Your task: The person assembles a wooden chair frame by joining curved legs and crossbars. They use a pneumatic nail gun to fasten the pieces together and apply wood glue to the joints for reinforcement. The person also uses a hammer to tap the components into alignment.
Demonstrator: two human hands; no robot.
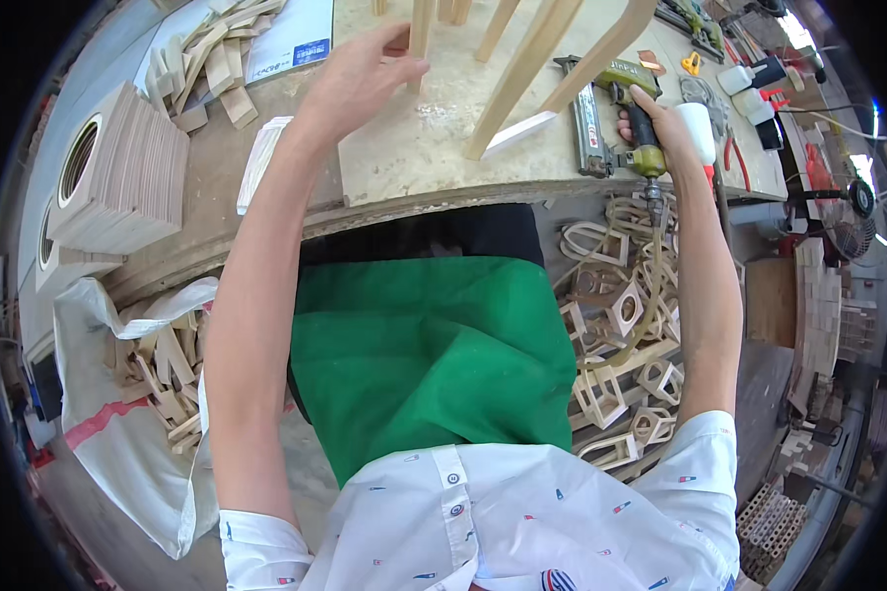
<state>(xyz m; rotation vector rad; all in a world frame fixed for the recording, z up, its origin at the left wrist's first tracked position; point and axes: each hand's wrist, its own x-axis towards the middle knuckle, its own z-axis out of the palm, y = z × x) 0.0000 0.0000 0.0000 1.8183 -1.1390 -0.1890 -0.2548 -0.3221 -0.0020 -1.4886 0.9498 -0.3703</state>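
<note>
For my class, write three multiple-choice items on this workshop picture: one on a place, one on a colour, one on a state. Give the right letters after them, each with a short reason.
1. Where does the stack of square boards with round holes stand?
A. on the bench's left end
B. on the person's lap
C. under the fan

2. What colour is the apron?
A. red
B. green
C. black

3. What is the right hand doing?
A. hanging free
B. resting flat on the bench
C. gripping the nail gun

Answers: 1 A, the stack sits at the left of the bench. 2 B, the cloth over the lap is green. 3 C, the fingers wrap the nail gun by its handle; the left hand touches a wooden piece.
</note>
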